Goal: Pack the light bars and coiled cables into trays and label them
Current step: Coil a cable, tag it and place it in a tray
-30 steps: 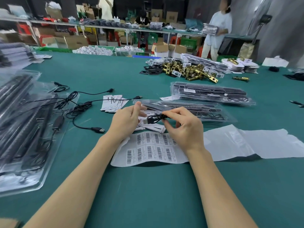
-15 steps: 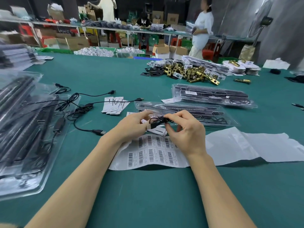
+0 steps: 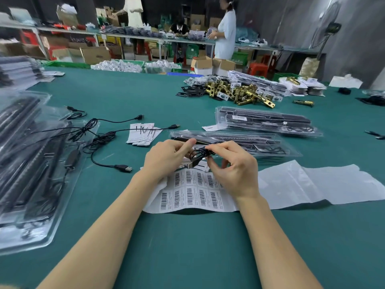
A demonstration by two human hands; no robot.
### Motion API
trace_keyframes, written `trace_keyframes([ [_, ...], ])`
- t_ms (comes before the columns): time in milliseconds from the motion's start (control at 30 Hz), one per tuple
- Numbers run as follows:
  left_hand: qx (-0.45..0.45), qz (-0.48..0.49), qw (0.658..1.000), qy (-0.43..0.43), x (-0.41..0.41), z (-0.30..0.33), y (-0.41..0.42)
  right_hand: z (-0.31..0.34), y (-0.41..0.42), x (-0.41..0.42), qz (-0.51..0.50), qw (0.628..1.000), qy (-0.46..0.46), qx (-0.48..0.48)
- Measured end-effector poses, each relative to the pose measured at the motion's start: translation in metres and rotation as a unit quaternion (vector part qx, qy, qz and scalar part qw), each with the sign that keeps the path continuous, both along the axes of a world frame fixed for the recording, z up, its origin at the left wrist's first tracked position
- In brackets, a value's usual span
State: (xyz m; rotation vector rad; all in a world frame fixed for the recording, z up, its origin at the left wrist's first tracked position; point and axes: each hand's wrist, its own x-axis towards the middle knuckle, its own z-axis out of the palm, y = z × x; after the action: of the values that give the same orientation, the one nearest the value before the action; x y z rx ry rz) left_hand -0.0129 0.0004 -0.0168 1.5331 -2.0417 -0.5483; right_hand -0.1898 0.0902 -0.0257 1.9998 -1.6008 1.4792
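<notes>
Hands meet above a sheet of barcode labels point(image 3: 195, 192) on the green surface point(image 3: 187, 247). The left hand point(image 3: 166, 156) curls its fingers and thumb around one end of a small coiled black USB cable point(image 3: 198, 156), whose metal plug hangs just below the grip. The right hand point(image 3: 233, 167) pinches the other side of the coil between thumb and forefinger, the remaining fingers loosely bent. Just beyond the hands lies a clear tray point(image 3: 233, 142) already holding a light bar; a second packed tray point(image 3: 266, 122) sits farther right.

Risk, as a judgement: the coil looks loosely bound, so if either pinch relaxes, the loops could spring apart and the cable would need rewinding. The dangling plug could also snag the label sheet and drag or crease it. Loose uncoiled cables point(image 3: 100, 138) lie to the left and could tangle with this one if it drops.

Compared with a second ago, the hands sit in nearly the same spot, yet the plug now points downward instead of sideways, and the person in white in the far background has walked left.
</notes>
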Motion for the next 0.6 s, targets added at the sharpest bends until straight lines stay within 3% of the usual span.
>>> trace_keyframes([
  [600,-0.017,0.003,1.0,-0.001,-0.0025,0.0056,-0.0049,0.0011,-0.0008,0.0034,0.062,0.998,0.01,0.007],
])
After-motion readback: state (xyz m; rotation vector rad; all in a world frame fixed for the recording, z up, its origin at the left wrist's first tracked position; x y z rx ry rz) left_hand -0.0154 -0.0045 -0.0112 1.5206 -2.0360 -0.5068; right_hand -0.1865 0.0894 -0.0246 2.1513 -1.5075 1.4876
